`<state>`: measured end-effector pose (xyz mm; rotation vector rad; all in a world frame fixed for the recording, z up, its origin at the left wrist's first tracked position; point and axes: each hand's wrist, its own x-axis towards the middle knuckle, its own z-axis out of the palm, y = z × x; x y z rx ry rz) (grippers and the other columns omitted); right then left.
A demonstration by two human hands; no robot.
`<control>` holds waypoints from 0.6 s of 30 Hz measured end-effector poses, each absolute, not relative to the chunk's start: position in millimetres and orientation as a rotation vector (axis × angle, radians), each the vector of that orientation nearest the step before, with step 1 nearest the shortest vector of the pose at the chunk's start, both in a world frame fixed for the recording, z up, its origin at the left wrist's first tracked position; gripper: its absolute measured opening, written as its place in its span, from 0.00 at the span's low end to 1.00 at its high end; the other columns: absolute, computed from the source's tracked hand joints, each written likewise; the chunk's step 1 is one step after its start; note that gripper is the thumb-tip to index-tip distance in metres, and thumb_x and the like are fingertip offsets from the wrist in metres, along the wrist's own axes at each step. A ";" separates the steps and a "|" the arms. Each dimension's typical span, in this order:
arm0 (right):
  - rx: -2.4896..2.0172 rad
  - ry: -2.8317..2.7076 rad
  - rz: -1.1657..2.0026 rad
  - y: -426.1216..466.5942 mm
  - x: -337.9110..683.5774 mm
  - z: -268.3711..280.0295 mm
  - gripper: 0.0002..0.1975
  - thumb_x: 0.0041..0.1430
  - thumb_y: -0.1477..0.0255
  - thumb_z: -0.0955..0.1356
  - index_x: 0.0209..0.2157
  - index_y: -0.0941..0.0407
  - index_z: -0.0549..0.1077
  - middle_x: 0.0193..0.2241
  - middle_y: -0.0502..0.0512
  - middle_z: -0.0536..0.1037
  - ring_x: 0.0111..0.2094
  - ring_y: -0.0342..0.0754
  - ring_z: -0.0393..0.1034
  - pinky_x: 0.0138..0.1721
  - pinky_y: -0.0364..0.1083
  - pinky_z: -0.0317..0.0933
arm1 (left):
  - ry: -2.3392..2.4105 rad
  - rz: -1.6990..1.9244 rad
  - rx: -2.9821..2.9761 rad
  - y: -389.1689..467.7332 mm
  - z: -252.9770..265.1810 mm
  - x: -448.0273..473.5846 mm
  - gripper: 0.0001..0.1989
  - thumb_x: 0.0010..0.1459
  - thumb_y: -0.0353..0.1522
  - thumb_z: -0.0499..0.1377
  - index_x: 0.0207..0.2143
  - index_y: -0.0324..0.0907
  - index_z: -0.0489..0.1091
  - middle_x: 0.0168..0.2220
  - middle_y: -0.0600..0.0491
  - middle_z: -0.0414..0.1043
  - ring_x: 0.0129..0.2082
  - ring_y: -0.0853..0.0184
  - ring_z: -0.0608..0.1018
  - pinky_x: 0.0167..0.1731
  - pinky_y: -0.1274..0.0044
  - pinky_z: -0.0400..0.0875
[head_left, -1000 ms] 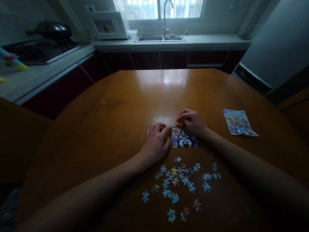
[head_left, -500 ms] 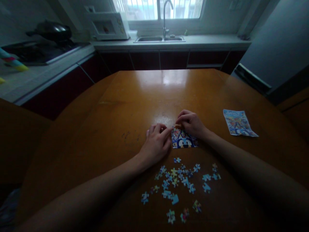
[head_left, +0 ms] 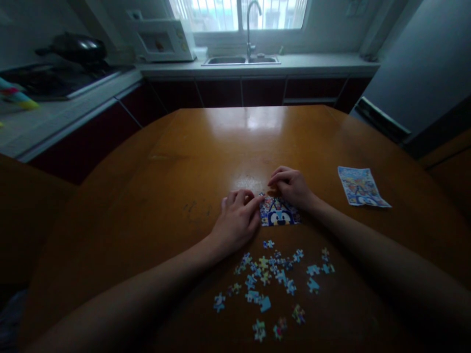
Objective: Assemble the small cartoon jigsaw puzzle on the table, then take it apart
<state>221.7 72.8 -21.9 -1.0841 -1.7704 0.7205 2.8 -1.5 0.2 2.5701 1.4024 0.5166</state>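
Near me, loose pieces [head_left: 281,277] dot the glossy wooden bench [head_left: 206,162]. Beyond, the joined puzzle [head_left: 280,216] lies between my curled left hand [head_left: 237,218] and right hand [head_left: 292,189], the latter partly blocking it; I can't tell whether either grips anything. Farther: a printed sheet [head_left: 362,187], sink [head_left: 263,60], microwave [head_left: 162,44].

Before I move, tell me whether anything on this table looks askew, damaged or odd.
Two things: dark marks blemish the table left of your left hand, interrupting its finish; and the printed sheet, right of your right hand, lies slanted with uneven edges, perhaps creased.
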 end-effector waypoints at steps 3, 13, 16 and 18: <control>-1.098 -1.726 0.731 73.4 221.8 -21.1 0.14 0.54 0.80 0.64 0.25 0.55 0.80 0.31 0.55 0.76 0.32 0.45 0.71 0.30 0.45 0.68 | 1.391 0.509 2.593 -1.8 -0.4 2.7 0.18 0.68 0.33 0.55 0.59 0.50 0.68 0.53 0.47 0.68 0.54 0.53 0.65 0.52 0.59 0.64; -1.149 -1.581 0.690 73.8 223.6 -18.5 0.13 0.54 0.78 0.64 0.23 0.54 0.79 0.31 0.55 0.76 0.33 0.46 0.72 0.29 0.45 0.70 | 1.425 0.508 2.547 -2.2 2.4 3.4 0.15 0.69 0.33 0.53 0.57 0.45 0.66 0.54 0.46 0.68 0.54 0.53 0.65 0.52 0.59 0.63; -1.149 -1.577 0.690 73.9 223.1 -18.5 0.13 0.54 0.78 0.64 0.23 0.54 0.79 0.31 0.56 0.76 0.34 0.47 0.72 0.30 0.45 0.70 | 1.435 0.525 2.535 -2.3 1.6 3.4 0.18 0.68 0.33 0.53 0.60 0.45 0.64 0.55 0.46 0.67 0.55 0.53 0.65 0.53 0.60 0.63; -1.146 -1.578 0.685 73.9 222.7 -18.5 0.14 0.54 0.79 0.64 0.23 0.54 0.79 0.31 0.56 0.76 0.34 0.47 0.72 0.30 0.46 0.70 | 1.432 0.519 2.542 -2.5 0.8 3.4 0.20 0.69 0.33 0.53 0.62 0.46 0.62 0.56 0.46 0.67 0.55 0.53 0.65 0.53 0.60 0.63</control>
